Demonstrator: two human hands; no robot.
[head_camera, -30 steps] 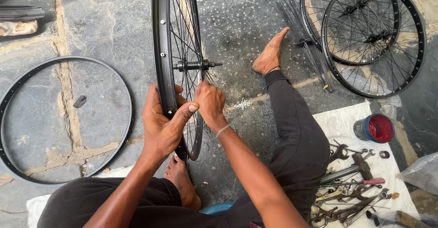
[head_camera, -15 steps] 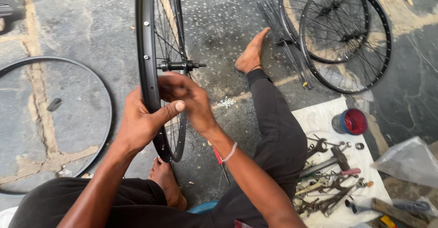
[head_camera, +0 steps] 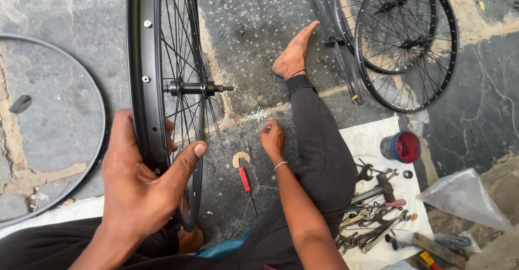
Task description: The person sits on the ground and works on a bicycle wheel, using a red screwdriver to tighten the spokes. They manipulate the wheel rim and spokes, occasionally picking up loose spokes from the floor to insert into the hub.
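The left hand [head_camera: 138,186] clamps the upright bicycle wheel [head_camera: 162,86] at the bottom of its black rim, fingers wrapped round the outer face, thumb hooked across the inner edge, pressed firmly closed on it. The wheel stands on edge on the stone floor [head_camera: 254,21], right in front of the seated person, hub axle [head_camera: 197,89] pointing sideways, spokes fanning out.

The right hand [head_camera: 272,137] is down on the floor beside the knee, fingers curled under, knuckles up; whether it pinches anything I cannot tell. Just beyond its fingertips lies a little heap of silvery spoke nipples [head_camera: 259,114]. Just beside it, towards the wheel, rests a red-handled screwdriver [head_camera: 246,181].

By the look of it, this is the lacing stage, with the hand at the small parts while the rim is held steady. Fitting one would call for a fine fingertip pinch and the rim kept from rolling.

The right forearm runs straight along the outstretched leg; the left wrist is bent, the arm close to the body.
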